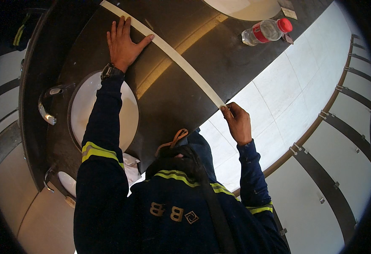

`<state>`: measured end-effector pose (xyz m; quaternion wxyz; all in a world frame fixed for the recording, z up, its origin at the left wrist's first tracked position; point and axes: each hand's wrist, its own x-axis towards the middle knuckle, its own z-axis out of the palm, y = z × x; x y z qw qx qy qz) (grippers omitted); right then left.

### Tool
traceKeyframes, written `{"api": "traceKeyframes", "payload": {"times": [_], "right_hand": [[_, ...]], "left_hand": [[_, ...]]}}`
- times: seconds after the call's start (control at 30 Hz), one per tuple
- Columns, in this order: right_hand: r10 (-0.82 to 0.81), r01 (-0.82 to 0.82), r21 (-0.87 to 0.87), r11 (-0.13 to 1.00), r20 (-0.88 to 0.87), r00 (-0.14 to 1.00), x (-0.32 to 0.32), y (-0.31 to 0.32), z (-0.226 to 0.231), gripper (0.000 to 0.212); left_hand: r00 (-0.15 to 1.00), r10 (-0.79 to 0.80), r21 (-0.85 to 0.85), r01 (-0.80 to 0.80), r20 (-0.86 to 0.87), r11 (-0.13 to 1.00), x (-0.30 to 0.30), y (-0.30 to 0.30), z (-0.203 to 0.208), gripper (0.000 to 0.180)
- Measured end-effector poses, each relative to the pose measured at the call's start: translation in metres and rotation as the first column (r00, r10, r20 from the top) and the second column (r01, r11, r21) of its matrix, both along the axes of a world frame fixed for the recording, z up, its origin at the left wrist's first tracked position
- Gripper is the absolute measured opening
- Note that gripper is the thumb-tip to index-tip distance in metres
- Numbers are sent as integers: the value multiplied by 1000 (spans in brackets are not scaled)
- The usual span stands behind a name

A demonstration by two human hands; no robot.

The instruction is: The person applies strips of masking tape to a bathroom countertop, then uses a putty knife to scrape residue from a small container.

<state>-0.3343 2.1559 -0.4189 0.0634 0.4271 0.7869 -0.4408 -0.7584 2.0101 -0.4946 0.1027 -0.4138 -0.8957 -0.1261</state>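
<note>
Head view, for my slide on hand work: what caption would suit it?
Left hand touches a long cream strip laid across a dark washbasin countertop; right hand pinches its near end.

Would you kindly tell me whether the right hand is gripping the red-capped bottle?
No, the right hand pinches one end of the pale strip, while the red-capped bottle is apart from it on the dark counter.
</note>
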Motion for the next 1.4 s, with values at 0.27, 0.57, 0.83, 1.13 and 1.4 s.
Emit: {"api": "traceKeyframes", "payload": {"times": [0.27,0.57,0.83,1.13,1.4], "right_hand": [[-26,26,-13,1000,13,1000,-2,-1,-1,35],[-30,30,-15,999,20,999,-3,-2,1,34],[-20,20,-7,1000,10,1000,-2,0,0,36],[-30,31,-29,999,19,999,0,-1,-3,35],[-19,18,-10,1000,-14,1000,-3,0,-5,35]], "left_hand": [[1000,9,-12,-9,7,1000,-2,-1,-5,113],[1000,5,-9,-5,4,1000,-2,-2,-4,113],[1000,6,-18,-6,0,1000,0,-2,0,111],[1000,-1,-13,1,-22,1000,1,0,-1,110],[1000,12,7,-12,-10,1000,1,-3,5,106]]}}
